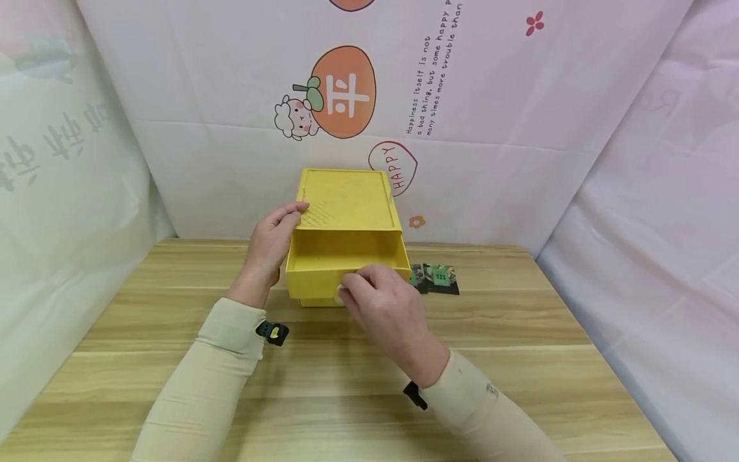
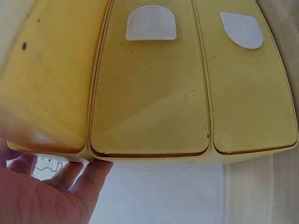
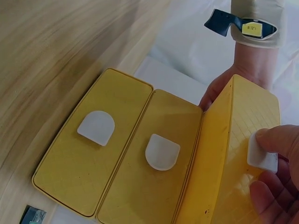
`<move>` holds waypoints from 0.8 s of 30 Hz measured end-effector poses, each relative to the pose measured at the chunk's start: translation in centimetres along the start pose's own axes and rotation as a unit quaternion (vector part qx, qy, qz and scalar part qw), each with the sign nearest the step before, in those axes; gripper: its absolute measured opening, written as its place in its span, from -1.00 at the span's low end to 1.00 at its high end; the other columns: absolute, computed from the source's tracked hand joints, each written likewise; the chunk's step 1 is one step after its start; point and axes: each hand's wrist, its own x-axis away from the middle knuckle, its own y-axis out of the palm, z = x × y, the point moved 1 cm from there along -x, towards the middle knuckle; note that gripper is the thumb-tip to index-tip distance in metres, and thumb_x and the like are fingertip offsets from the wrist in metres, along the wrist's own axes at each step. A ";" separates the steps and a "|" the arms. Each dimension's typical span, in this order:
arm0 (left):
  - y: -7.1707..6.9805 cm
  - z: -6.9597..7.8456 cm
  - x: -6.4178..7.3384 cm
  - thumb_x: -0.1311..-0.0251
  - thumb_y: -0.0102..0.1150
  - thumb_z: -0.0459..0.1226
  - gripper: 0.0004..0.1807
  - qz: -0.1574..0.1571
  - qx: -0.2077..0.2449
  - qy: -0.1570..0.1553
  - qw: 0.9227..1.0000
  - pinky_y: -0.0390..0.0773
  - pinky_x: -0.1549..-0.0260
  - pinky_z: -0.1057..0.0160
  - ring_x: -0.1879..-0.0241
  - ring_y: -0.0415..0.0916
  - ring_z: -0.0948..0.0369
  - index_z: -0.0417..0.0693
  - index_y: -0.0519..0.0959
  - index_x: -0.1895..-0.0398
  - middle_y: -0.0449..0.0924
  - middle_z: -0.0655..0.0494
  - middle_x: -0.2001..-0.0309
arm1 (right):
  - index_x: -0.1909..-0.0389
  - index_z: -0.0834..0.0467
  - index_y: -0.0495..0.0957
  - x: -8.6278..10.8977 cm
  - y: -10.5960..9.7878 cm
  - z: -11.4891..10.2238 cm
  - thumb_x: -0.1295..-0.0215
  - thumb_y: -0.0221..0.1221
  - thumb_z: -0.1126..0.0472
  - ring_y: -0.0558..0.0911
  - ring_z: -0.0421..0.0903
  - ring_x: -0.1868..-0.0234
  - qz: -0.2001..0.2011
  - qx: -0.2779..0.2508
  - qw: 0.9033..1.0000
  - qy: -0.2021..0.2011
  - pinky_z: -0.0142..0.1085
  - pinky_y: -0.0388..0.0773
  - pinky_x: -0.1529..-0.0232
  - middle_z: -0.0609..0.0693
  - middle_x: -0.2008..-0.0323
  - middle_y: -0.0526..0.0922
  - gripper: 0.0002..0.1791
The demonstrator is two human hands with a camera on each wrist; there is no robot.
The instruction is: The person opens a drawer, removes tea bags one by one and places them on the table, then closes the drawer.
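A small yellow drawer chest (image 1: 349,199) stands on the table. Its top drawer (image 1: 314,284) is pulled out, and the visible inside holds nothing. My right hand (image 1: 389,314) pinches the white handle (image 3: 254,156) on that drawer's front between thumb and fingers. My left hand (image 1: 270,247) rests against the chest's left side, with a fingertip over the top edge. In the left wrist view, its fingers (image 2: 91,184) touch the side wall. Below the top drawer, the middle drawer (image 2: 149,93) and the bottom drawer (image 2: 252,93) are closed, each with a white handle.
A dark flat packet with green print (image 1: 441,277) lies right of the chest. The wooden table (image 1: 323,398) extends toward me. A printed white cloth (image 1: 231,173) hangs behind, with more white cloth along both sides.
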 end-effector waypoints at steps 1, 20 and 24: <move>0.0 0.0 0.0 -0.57 -0.06 -0.05 -0.56 0.000 0.001 -0.001 1.000 0.14 -0.54 -0.04 -0.55 0.18 0.14 0.12 0.60 -0.36 0.41 0.20 -0.50 | 0.22 0.08 0.74 -0.1 0.1 0.1 -0.35 0.40 0.15 0.61 -0.13 0.36 -0.001 0.001 1.000 0.002 -0.30 0.66 0.37 -0.01 0.30 0.64 -0.90; -0.1 -0.2 -0.2 -0.58 -0.06 -0.01 -0.57 0.002 -0.008 0.002 1.000 0.16 -0.52 -0.07 -0.55 0.20 0.13 0.14 0.61 -0.34 0.43 0.22 -0.48 | 0.19 0.07 0.74 -1.4 1.6 1.3 -0.37 0.38 0.13 0.61 -0.14 0.35 -0.027 0.004 0.999 0.027 -0.31 0.68 0.33 0.00 0.28 0.65 -0.89; -0.1 -0.2 -0.2 -0.59 -0.07 0.00 -0.55 -0.001 -0.009 0.005 1.000 0.16 -0.51 -0.08 -0.55 0.19 0.14 0.14 0.60 -0.35 0.41 0.22 -0.49 | 0.18 0.07 0.74 -1.6 1.9 1.5 -0.37 0.39 0.12 0.62 -0.14 0.35 -0.033 0.008 0.999 0.032 -0.31 0.69 0.31 -0.01 0.28 0.65 -0.88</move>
